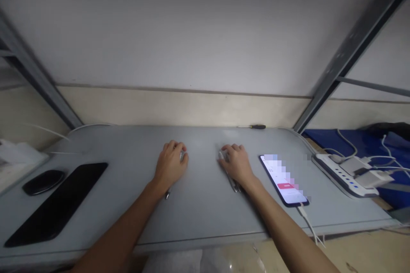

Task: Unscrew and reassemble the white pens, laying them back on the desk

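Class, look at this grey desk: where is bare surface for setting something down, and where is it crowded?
Bare patches on the grey desk: between the left hand and the right hand; between the long black pad and the left forearm; along the back edge left of the black-handled screwdriver. Crowded: the right end, with the lit smartphone and the white power strip.

Head-worn view, down over desk (198, 204)

We are extending both forearms forward, the left hand (170, 163) and right hand (236, 164) resting palm-down (fingers loosely curled), set apart.
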`<state>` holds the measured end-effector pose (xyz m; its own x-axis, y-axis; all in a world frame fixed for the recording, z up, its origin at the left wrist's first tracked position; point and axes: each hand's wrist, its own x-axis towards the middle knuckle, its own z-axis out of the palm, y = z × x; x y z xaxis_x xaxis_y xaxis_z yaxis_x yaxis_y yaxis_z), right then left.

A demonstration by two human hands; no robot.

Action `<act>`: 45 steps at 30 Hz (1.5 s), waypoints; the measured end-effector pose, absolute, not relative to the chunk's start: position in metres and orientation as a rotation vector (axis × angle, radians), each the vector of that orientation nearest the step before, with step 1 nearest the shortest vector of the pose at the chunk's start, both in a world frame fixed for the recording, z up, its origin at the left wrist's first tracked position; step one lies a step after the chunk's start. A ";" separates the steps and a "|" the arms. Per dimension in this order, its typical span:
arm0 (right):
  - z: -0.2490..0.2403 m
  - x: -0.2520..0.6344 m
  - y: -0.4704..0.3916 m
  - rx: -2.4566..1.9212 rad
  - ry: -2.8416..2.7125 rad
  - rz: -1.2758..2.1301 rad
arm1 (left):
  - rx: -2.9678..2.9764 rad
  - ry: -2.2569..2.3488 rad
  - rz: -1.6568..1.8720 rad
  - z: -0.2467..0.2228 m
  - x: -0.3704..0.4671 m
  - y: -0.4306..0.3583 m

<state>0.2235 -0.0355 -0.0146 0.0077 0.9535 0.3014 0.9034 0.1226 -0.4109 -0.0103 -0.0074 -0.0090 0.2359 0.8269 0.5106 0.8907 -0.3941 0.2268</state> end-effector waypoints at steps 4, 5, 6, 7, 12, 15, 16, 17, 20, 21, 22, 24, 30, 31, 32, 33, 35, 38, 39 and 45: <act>-0.016 0.223 -0.035 -1.872 -1.936 0.092 | -2.390 -1.662 -0.881 -0.010 -0.011 -0.006; -0.017 0.224 -0.035 -1.871 -1.940 0.097 | -2.393 -1.660 -0.873 -0.010 -0.011 -0.006; -0.017 0.224 -0.035 -1.871 -1.943 0.101 | -2.394 -1.660 -0.861 -0.010 -0.011 -0.006; -0.017 0.224 -0.034 -1.871 -1.943 0.103 | -2.392 -1.665 -0.845 -0.010 -0.011 -0.005; -0.016 0.224 -0.035 -1.864 -1.935 0.110 | -2.368 -1.721 -0.711 -0.009 -0.011 -0.007; -0.015 0.223 -0.035 -1.853 -1.920 0.122 | -2.314 -1.804 -0.594 -0.007 -0.011 -0.009; -0.014 0.223 -0.035 -1.849 -1.915 0.126 | -2.292 -1.836 -0.564 -0.006 -0.011 -0.010; -0.013 0.223 -0.036 -1.844 -1.910 0.127 | -2.273 -1.871 -0.537 -0.005 -0.011 -0.010; -0.012 0.223 -0.037 -1.817 -1.886 0.124 | -2.266 -1.953 -0.446 -0.002 -0.013 -0.010; -0.012 0.223 -0.037 -1.809 -1.877 0.127 | -2.280 -1.970 -0.417 -0.001 -0.014 -0.010; -0.012 0.222 -0.037 -1.799 -1.871 0.134 | -2.303 -1.977 -0.395 -0.001 -0.015 -0.009; -0.012 0.222 -0.037 -1.769 -1.859 0.148 | -2.375 -1.961 -0.382 -0.002 -0.016 -0.008; -0.016 0.222 -0.034 -1.635 -1.796 0.239 | -2.633 -1.785 -0.576 -0.007 -0.013 -0.007; -0.016 0.221 -0.034 -1.614 -1.793 0.253 | -2.681 -1.731 -0.650 -0.007 -0.012 -0.008; -0.016 0.221 -0.034 -1.592 -1.790 0.262 | -2.732 -1.670 -0.734 -0.007 -0.010 -0.008; -0.015 0.221 -0.034 -1.564 -1.790 0.271 | -2.787 -1.605 -0.816 -0.007 -0.008 -0.010; -0.012 0.219 -0.036 -1.482 -1.807 0.288 | -2.883 -1.467 -0.954 -0.006 -0.003 -0.013; -0.007 0.216 -0.039 -1.307 -1.841 0.419 | -2.961 -1.253 -1.052 -0.003 0.006 -0.022; -0.005 0.215 -0.041 -1.259 -1.844 0.496 | -2.970 -1.188 -1.073 -0.002 0.009 -0.024; -0.002 0.212 -0.044 -1.114 -1.838 0.795 | -2.957 -1.018 -1.103 -0.002 0.015 -0.033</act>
<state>0.2124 -0.0437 -0.0018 -0.2673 0.9079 0.3229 0.3867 0.4080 -0.8271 0.0147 -0.0330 -0.0021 0.5933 0.6010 0.5355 0.4853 -0.7978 0.3578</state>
